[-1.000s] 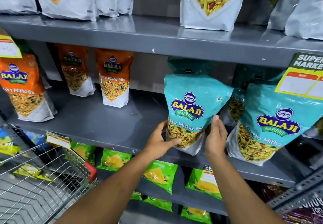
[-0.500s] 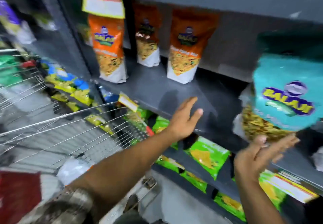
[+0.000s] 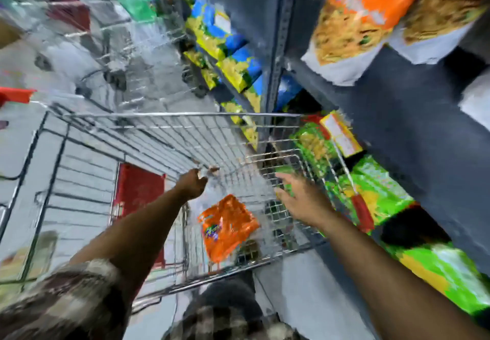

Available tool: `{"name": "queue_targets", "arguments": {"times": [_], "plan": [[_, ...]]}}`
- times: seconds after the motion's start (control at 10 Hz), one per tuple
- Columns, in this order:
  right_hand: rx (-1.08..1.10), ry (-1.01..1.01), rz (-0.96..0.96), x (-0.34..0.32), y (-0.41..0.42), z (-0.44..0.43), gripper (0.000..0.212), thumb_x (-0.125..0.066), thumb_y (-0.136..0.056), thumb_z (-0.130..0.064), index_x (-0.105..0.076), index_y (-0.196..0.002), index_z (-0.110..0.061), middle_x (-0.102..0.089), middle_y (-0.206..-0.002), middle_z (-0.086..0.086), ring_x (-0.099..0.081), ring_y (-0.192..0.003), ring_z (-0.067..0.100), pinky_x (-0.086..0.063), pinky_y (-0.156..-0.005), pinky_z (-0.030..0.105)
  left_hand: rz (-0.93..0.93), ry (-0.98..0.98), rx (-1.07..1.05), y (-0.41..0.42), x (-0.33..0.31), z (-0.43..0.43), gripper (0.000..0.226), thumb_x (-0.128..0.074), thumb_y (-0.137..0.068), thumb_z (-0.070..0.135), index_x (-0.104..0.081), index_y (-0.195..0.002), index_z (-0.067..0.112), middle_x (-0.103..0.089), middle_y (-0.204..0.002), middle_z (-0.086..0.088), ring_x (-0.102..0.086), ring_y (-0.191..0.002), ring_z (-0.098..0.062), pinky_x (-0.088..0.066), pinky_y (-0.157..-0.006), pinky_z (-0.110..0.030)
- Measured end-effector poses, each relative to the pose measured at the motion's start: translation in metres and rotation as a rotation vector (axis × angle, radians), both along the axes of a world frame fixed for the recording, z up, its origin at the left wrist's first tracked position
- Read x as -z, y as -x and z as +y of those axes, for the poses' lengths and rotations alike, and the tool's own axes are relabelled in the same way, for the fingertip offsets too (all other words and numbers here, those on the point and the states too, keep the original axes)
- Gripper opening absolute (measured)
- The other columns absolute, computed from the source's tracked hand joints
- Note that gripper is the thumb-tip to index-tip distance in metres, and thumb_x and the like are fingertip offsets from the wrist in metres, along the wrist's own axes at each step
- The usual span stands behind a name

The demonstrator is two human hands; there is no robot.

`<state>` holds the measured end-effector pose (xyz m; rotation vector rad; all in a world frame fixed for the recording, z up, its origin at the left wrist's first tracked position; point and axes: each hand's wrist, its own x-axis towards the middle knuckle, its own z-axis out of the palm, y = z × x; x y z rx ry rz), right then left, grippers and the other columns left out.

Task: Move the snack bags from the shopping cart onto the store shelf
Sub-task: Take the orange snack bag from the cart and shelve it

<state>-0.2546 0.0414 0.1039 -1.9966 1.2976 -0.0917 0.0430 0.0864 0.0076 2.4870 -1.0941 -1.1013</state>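
**Over the cart: one orange bag left in sight**

In the head view, both bare hands reach down into the wire shopping cart (image 3: pixel 185 138) and neither holds anything. The left hand (image 3: pixel 192 186) hangs over the middle of the basket with its fingers loosely curled, grip apart and empty. The right hand (image 3: pixel 299 199) is spread wide near the cart's right wall, fingers apart, touching no bag as far as the blur lets me tell. Between and below the two hands lies an orange snack bag (image 3: pixel 228 227) on the cart floor, flat and tilted, apart from both hands. It is the only bag I can make out in the basket; the rest of the wire floor looks bare, though motion blur hides detail.

Judging from this, the job looks close to its end: orange bags (image 3: pixel 352 18) already stand on the grey store shelf (image 3: pixel 413 117) at the upper right, with open shelf surface beside them, and one bag remains to be lifted across.

The shelf is dark grey metal, smooth and matte, with a yellow price tag (image 3: pixel 340 132) on its front edge. Lower shelves hold green bags (image 3: pixel 376 188), and blue-and-yellow packs (image 3: pixel 225 48) run further along the aisle. The floor is pale and glossy. A second cart stands beyond, blurred. A checked sleeve (image 3: pixel 66 302) covers the left upper arm.
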Motion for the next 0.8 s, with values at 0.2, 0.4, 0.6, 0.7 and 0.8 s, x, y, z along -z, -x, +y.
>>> {"name": "queue_targets", "arguments": {"times": [0.2, 0.4, 0.6, 0.7, 0.8], "plan": [[-0.392, -0.222, 0.342, 0.084, -0.088, -0.035, 0.052, -0.056, -0.086, -0.03, -0.048, -0.135, -0.014, -0.051, -0.141, 0.013, -0.052, -0.124, 0.029, -0.041, -0.101, 0.032, 0.263, -0.095, -0.129, -0.034, 0.096, 0.032, 0.012, -0.046, -0.079, 0.011, -0.052, -0.08, 0.001, -0.062, -0.061, -0.036, -0.065, -0.054, -0.046, -0.054, -0.043, -0.05], [-0.483, -0.264, 0.363, 0.152, -0.139, -0.045, 0.049, -0.057, -0.083, -0.024, -0.053, -0.131, -0.016, -0.055, -0.137, 0.014, -0.054, -0.121, 0.031, -0.046, -0.097, 0.034, 0.375, -0.177, -0.655, -0.01, 0.113, 0.057, 0.048, -0.052, -0.092, 0.03, -0.052, -0.123, -0.007, -0.059, -0.125, -0.027, -0.057, -0.115, -0.039, -0.044, -0.086, -0.031], [-0.421, -0.396, 0.366, 0.214, -0.151, -0.03, 0.038, -0.058, -0.08, -0.012, -0.059, -0.118, -0.008, -0.065, -0.115, 0.021, -0.061, -0.108, 0.034, -0.047, -0.085, 0.034, 0.395, -0.183, -0.6, 0.004, 0.123, 0.066, 0.026, -0.059, -0.082, 0.018, -0.067, -0.084, -0.008, -0.067, -0.082, -0.017, -0.065, -0.076, -0.019, -0.039, -0.056, -0.023], [-0.253, -0.355, 0.414, 0.225, -0.155, -0.026, 0.018, -0.056, -0.083, -0.018, -0.067, -0.094, -0.01, -0.069, -0.096, 0.011, -0.065, -0.088, 0.027, -0.048, -0.072, 0.032, 0.39, -0.172, -0.658, -0.004, 0.132, 0.07, 0.019, -0.062, -0.071, 0.018, -0.06, -0.058, 0.004, -0.054, -0.061, -0.013, -0.054, -0.057, -0.016, -0.044, -0.052, -0.029], [-0.213, -0.351, 0.438, 0.22, -0.158, -0.03, 0.017, -0.055, -0.083, -0.019, -0.069, -0.088, -0.011, -0.068, -0.09, 0.013, -0.066, -0.083, 0.032, -0.052, -0.069, 0.035, 0.399, -0.127, -0.7, -0.009, 0.13, 0.073, 0.015, -0.064, -0.07, 0.013, -0.061, -0.059, 0.003, -0.057, -0.064, -0.012, -0.056, -0.065, -0.019, -0.053, -0.061, -0.039]]}}
